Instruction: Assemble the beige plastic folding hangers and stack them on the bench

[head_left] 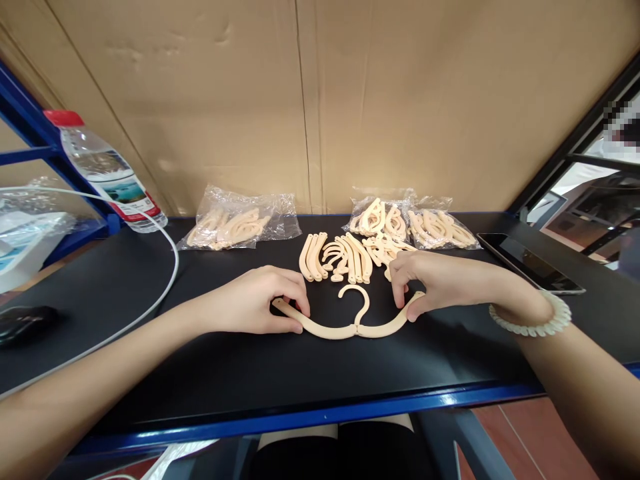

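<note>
One left hand, one right hand, one clothes hanger.
Three plastic bags, one water bottle, one computer mouse, one tablet, one bracelet, one cable; loose hanger pieces I cannot count.

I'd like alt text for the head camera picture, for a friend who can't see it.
A person's left hand and right hand hold opposite ends of a cream-coloured hanger on a black table, its hook pointing away. Beyond it lie loose hanger parts and filled clear bags; a red-capped bottle stands at the left.
</note>
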{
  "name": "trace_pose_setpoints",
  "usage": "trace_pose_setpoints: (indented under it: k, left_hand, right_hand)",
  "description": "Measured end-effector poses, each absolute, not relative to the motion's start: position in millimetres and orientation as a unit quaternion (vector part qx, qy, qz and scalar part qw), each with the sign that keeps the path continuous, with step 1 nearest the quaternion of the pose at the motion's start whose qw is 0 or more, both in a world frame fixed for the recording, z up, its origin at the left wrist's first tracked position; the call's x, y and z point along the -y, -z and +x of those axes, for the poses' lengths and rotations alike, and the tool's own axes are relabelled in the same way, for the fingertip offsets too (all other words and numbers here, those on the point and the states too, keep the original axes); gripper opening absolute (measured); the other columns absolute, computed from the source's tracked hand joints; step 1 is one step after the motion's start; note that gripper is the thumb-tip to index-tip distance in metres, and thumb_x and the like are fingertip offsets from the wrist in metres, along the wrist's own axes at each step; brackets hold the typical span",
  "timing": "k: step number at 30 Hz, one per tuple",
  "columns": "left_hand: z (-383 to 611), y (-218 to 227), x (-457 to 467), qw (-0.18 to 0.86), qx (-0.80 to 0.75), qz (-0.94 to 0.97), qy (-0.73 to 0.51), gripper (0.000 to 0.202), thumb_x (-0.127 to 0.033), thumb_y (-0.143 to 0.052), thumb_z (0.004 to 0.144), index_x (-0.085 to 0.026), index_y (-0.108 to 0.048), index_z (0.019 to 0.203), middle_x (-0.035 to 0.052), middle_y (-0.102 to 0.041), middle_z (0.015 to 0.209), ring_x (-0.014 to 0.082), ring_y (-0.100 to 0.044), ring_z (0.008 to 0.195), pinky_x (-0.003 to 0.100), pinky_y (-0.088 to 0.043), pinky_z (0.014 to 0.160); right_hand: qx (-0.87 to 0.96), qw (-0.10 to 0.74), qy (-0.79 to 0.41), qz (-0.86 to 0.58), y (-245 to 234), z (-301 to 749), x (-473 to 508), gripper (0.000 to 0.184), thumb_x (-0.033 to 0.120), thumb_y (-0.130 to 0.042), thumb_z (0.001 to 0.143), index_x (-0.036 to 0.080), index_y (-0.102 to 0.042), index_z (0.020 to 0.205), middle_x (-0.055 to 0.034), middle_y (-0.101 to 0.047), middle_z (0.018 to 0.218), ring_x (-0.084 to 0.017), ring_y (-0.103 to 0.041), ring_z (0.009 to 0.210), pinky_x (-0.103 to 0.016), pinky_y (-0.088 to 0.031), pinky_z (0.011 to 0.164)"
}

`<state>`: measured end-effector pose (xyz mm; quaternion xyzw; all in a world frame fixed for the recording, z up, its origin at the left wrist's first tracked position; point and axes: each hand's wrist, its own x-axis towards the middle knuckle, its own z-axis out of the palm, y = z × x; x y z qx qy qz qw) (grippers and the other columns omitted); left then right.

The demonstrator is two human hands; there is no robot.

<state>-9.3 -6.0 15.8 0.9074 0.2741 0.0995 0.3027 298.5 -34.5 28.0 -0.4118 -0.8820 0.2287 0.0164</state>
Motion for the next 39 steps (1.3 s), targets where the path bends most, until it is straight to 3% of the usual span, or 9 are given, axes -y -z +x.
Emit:
trace_pose_setpoints:
  k: [7, 11, 14, 17, 28, 39]
  left_hand:
    - [-11, -16, 6, 0.258, -0.272, 0.925, -0.068, 0.017, -0.027, -0.075, 0.071, -0.024, -0.077, 0.088, 0.0027, -0.068, 0.082, 0.0135, -0.060, 0.068, 0.018, -0.040, 0.053]
    - [-9, -18, 6, 0.258, -0.278, 0.920, -0.099, 0.016, -0.027, -0.073, 0.073, -0.023, -0.077, 0.087, 0.0034, -0.068, 0.080, 0.0144, -0.059, 0.069, 0.018, -0.040, 0.052]
    - [-8, -17, 3, 0.257, -0.308, 0.902, -0.157, 0.014, -0.028, -0.068, 0.077, -0.021, -0.076, 0.086, 0.0022, -0.068, 0.074, 0.0123, -0.057, 0.062, 0.018, -0.039, 0.050]
    - [-9, -12, -3, 0.262, -0.350, 0.873, -0.214, 0.017, -0.030, -0.064, 0.080, -0.021, -0.074, 0.089, 0.0001, -0.067, 0.066, 0.0104, -0.053, 0.053, 0.018, -0.038, 0.048]
    - [-7, -1, -8, 0.286, -0.402, 0.822, -0.283, 0.022, -0.027, -0.064, 0.077, -0.018, -0.072, 0.095, 0.0006, -0.064, 0.067, 0.0108, -0.053, 0.053, 0.018, -0.039, 0.048]
    - [-6, 0, -5, 0.289, -0.416, 0.805, -0.310, 0.019, -0.027, -0.065, 0.074, -0.018, -0.074, 0.088, -0.0002, -0.062, 0.064, 0.0095, -0.048, 0.050, 0.019, -0.037, 0.047]
  right_hand:
    - [0.883, 0.024, -0.241, -0.402, -29, 302, 34, 0.012, 0.028, -0.078, 0.071, 0.021, -0.074, 0.080, -0.0026, -0.064, 0.084, -0.019, -0.058, 0.080, -0.031, -0.043, 0.070]
    - [0.866, 0.113, -0.219, -0.436, -32, 307, 31, 0.016, 0.036, -0.070, 0.078, 0.022, -0.073, 0.086, -0.0037, -0.069, 0.087, -0.020, -0.060, 0.079, -0.031, -0.044, 0.069]
    - [0.839, 0.207, -0.159, -0.478, -33, 308, 26, 0.019, 0.037, -0.061, 0.085, 0.022, -0.072, 0.082, -0.0037, -0.070, 0.083, -0.019, -0.060, 0.074, -0.031, -0.043, 0.066]
    - [0.812, 0.247, -0.112, -0.517, -31, 306, 23, 0.021, 0.037, -0.059, 0.085, 0.021, -0.072, 0.080, -0.0034, -0.069, 0.075, -0.017, -0.056, 0.064, -0.031, -0.040, 0.061]
    - [0.810, 0.230, -0.120, -0.526, -7, 286, 16, 0.017, 0.025, -0.054, 0.085, 0.018, -0.069, 0.084, -0.0018, -0.067, 0.069, -0.015, -0.057, 0.061, -0.028, -0.039, 0.059]
    - [0.788, 0.257, -0.133, -0.544, -10, 288, 18, 0.022, 0.031, -0.055, 0.084, 0.018, -0.063, 0.070, -0.0021, -0.064, 0.064, -0.015, -0.055, 0.057, -0.029, -0.039, 0.056]
